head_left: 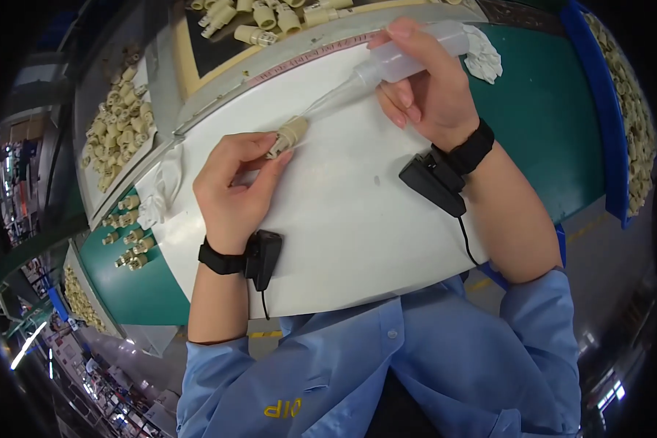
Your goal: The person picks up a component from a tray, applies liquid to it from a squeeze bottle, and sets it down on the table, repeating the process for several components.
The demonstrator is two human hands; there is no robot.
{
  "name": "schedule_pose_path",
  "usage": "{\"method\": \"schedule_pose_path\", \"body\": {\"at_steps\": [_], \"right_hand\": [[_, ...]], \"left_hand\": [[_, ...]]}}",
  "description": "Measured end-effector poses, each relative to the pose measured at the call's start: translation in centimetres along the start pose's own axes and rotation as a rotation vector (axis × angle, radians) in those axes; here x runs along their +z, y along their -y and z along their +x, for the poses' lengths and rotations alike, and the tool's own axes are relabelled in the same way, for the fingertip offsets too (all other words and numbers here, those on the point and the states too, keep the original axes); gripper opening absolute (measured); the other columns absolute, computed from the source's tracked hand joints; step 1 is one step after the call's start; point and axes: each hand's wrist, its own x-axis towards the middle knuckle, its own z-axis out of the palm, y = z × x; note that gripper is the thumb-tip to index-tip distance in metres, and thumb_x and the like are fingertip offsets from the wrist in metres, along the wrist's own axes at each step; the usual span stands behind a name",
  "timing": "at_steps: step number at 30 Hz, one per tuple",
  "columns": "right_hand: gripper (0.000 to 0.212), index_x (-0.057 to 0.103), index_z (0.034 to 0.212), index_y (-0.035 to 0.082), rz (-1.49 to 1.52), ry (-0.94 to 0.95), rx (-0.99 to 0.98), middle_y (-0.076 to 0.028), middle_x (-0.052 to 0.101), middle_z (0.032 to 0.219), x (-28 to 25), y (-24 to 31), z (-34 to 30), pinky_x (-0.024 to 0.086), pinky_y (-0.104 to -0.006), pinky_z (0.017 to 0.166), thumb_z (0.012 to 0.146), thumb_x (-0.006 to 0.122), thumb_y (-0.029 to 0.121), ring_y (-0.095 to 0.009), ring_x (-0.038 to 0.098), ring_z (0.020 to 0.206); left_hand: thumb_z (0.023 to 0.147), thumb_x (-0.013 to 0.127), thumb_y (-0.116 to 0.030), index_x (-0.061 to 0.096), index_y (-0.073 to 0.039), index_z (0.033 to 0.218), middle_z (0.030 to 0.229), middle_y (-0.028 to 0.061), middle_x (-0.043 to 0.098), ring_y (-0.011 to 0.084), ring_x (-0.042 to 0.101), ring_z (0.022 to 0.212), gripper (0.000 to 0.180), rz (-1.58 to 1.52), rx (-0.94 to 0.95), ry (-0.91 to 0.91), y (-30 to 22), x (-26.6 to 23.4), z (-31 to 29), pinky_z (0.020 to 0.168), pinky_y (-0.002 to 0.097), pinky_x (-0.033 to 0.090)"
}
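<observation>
Between the thumb and fingers of my left hand (237,179) is a small beige plastic lamp-holder-like part (292,133), tilted, with its wider end facing up and away to the right. My right hand (434,91) is closed around a translucent squeeze bottle (409,57) with a long, thin, clear nozzle. The bottle lies at a slant, its nozzle tip reaching the upper end of the beige part; whether tip and part touch I cannot tell. Both hands are above a white sheet (343,241) on the bench.
Several like parts (130,233) stand on the green mat (117,288) at left. A heap of them (120,120) lies beyond, more in a tray (197,62) at the back. Crumpled white cloths (483,55) flank the sheet. A blue bin (612,146) of parts is at right.
</observation>
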Motion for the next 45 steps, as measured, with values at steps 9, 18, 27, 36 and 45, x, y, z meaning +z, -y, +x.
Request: {"method": "schedule_pose_path", "body": {"at_steps": [9,18,27,36,45], "right_hand": [[0.027,0.064,0.090,0.003,-0.091,0.157,-0.134,-0.002,0.045,0.047,1.0,0.6,0.3,0.039,-0.0306,0.034,0.100,0.060,0.028,-0.013,0.043,0.035],[0.027,0.064,0.092,0.003,-0.023,0.464,-0.370,-0.002,0.046,0.048,1.0,-0.9,1.4,0.038,-0.0292,0.033,0.099,0.061,0.028,-0.012,0.042,0.034],[0.027,0.064,0.094,0.001,-0.036,0.423,-0.348,-0.003,0.047,0.048,-0.6,-0.7,1.3,0.037,-0.0288,0.033,0.100,0.060,0.027,-0.012,0.040,0.033],[0.028,0.064,0.094,-0.001,-0.200,-0.064,0.011,-0.003,0.047,0.046,1.7,0.7,-0.5,0.037,-0.0287,0.032,0.101,0.060,0.026,-0.012,0.039,0.031],[0.029,0.065,0.093,-0.001,-0.238,-0.058,-0.024,-0.003,0.049,0.046,1.8,0.4,-0.3,0.037,-0.0278,0.031,0.101,0.060,0.026,-0.011,0.039,0.030]], "left_hand": [[0.080,0.081,0.003,0.068,0.004,0.094,0.097,0.0101,0.071,0.0147,0.071,0.083,0.019,0.042,-0.057,0.040,0.2,0.1,0.4,0.074,0.0260,0.061],[0.081,0.082,-0.002,0.070,0.004,0.092,0.088,0.0089,0.073,0.0132,0.072,0.077,0.018,0.178,0.026,0.020,-0.4,0.1,-0.4,0.071,0.0247,0.060],[0.081,0.082,-0.003,0.070,0.004,0.092,0.087,0.0092,0.074,0.0135,0.072,0.076,0.018,0.164,0.013,0.002,-0.4,0.7,0.1,0.072,0.0248,0.060],[0.079,0.083,0.000,0.068,0.004,0.089,0.085,0.0087,0.073,0.0136,0.072,0.075,0.018,0.146,0.036,-0.028,-0.3,0.6,-0.3,0.071,0.0241,0.059],[0.078,0.084,-0.001,0.065,0.003,0.085,0.083,0.0094,0.073,0.0139,0.072,0.072,0.020,0.199,0.094,-0.012,-0.2,0.5,-0.5,0.068,0.0240,0.058]]}}
